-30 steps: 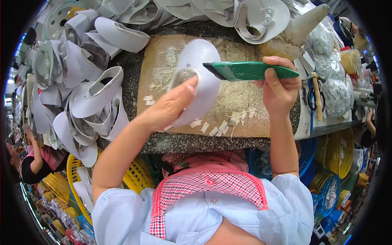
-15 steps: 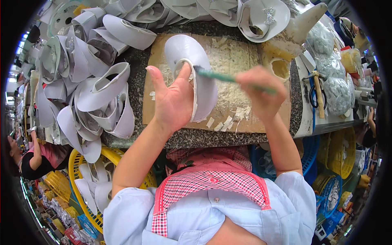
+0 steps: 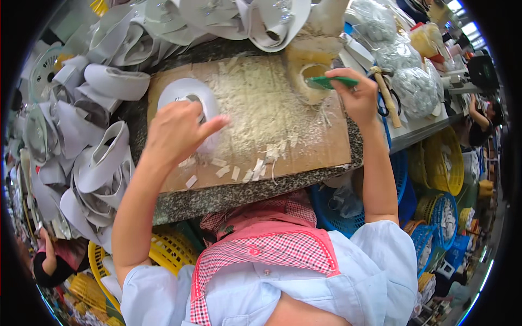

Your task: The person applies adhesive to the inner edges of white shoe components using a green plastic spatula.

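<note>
My left hand (image 3: 176, 130) is over the left part of the cardboard, its back upward and its thumb stretched to the right. Its fingers bend over a white curved piece (image 3: 182, 91), which looks like a shoe upper; the fingertips are hidden. A green-handled brush (image 3: 336, 81) is pinched in my right hand (image 3: 356, 98). The brush's tip end lies at the round mouth of a yellowed, crusted container (image 3: 304, 54), and its bristles cannot be made out. Under both hands lies a cardboard sheet (image 3: 321, 144) smeared with pale dried residue.
Similar white pieces (image 3: 100, 163) are heaped along the left, and more pieces (image 3: 185, 22) line the back, some with clear ornaments. Small white scraps (image 3: 261, 168) lie near the front edge. At right are a hammer (image 3: 387, 98) and clear plastic bags (image 3: 416, 89). A yellow basket (image 3: 168, 250) stands below.
The brush has left the white piece's edge for the container's mouth at the right. My left hand has turned from palm up to back up, still with the piece. The whole view has shifted.
</note>
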Available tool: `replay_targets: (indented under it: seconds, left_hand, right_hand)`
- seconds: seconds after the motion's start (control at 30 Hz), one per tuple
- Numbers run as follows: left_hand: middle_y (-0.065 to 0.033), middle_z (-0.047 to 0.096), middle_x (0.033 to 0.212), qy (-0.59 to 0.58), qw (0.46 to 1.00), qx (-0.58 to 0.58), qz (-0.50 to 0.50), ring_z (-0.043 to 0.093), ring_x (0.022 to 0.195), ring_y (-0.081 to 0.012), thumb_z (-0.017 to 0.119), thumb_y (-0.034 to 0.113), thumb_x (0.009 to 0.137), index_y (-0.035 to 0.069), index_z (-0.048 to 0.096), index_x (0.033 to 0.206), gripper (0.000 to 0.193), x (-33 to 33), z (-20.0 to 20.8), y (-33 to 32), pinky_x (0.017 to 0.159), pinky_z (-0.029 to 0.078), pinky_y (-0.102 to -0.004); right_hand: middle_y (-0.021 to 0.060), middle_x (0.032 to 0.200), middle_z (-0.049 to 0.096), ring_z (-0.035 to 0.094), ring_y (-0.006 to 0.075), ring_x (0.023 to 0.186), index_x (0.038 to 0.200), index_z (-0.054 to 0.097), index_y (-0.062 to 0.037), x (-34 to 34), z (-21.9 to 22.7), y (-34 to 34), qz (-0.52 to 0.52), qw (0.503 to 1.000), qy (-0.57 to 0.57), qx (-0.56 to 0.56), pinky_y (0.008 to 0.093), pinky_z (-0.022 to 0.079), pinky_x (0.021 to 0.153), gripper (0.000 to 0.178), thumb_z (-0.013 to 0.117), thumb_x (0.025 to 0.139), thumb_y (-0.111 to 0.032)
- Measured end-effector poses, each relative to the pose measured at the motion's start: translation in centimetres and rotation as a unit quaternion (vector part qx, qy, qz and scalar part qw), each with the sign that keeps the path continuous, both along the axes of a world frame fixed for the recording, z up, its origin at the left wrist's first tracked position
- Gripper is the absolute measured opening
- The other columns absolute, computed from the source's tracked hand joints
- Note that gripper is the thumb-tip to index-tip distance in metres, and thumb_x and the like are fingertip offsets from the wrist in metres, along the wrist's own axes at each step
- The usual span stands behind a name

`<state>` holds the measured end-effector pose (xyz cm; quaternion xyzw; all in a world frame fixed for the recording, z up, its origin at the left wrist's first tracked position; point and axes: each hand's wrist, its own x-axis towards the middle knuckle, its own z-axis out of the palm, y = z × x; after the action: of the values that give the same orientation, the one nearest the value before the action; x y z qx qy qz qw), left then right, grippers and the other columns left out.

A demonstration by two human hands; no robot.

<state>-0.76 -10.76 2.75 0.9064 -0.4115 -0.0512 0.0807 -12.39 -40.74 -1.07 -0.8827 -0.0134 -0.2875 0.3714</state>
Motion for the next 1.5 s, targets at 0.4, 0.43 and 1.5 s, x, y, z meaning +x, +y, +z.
replay_targets:
  seconds: [0.4, 0.43, 1.5]
  left_hand:
    - [-0.0133, 0.062, 0.084, 0.218, 0.959, -0.140, 0.114, 0.059, 0.072, -0.0236, 0.055, 0.012, 0.075, 0.003, 0.053, 0.109, 0.036, -1.9, -1.2, 1.5, 0.068, 0.044, -0.0295]
    - [-0.0122, 0.061, 0.092, 0.328, 0.910, -0.214, 0.140, 0.058, 0.077, -0.0208, 0.054, 0.017, 0.079, 0.002, 0.050, 0.112, 0.037, -1.9, -1.9, 1.1, 0.069, 0.043, -0.0277]
    - [-0.0177, 0.030, 0.130, 0.646, 0.670, -0.342, 0.129, 0.042, 0.105, -0.0251, 0.013, 0.079, 0.066, 0.009, -0.002, 0.135, 0.100, -0.7, -3.9, -2.9, 0.091, 0.032, -0.0392]
  right_hand:
    - [0.0072, 0.077, 0.059, 0.052, 0.0111, 0.053, 0.090, 0.059, 0.0008, -5.4, -1.8, -1.6, -0.038, 0.944, -0.047, 0.325, 0.0192, 0.039, 0.045, 0.013, 0.056, 0.077, 0.000]
    - [0.0080, 0.077, 0.060, 0.052, 0.0111, 0.054, 0.091, 0.058, 0.0010, -5.1, -1.5, 0.4, -0.004, 0.923, -0.063, 0.379, 0.0195, 0.040, 0.045, 0.014, 0.058, 0.077, -0.002]
    - [0.0060, 0.066, 0.059, 0.056, 0.0177, 0.055, 0.081, 0.065, -0.0080, -0.3, -1.9, 9.9, 0.290, 0.943, -0.116, 0.114, 0.0259, 0.043, 0.047, 0.019, 0.062, 0.063, -0.004]
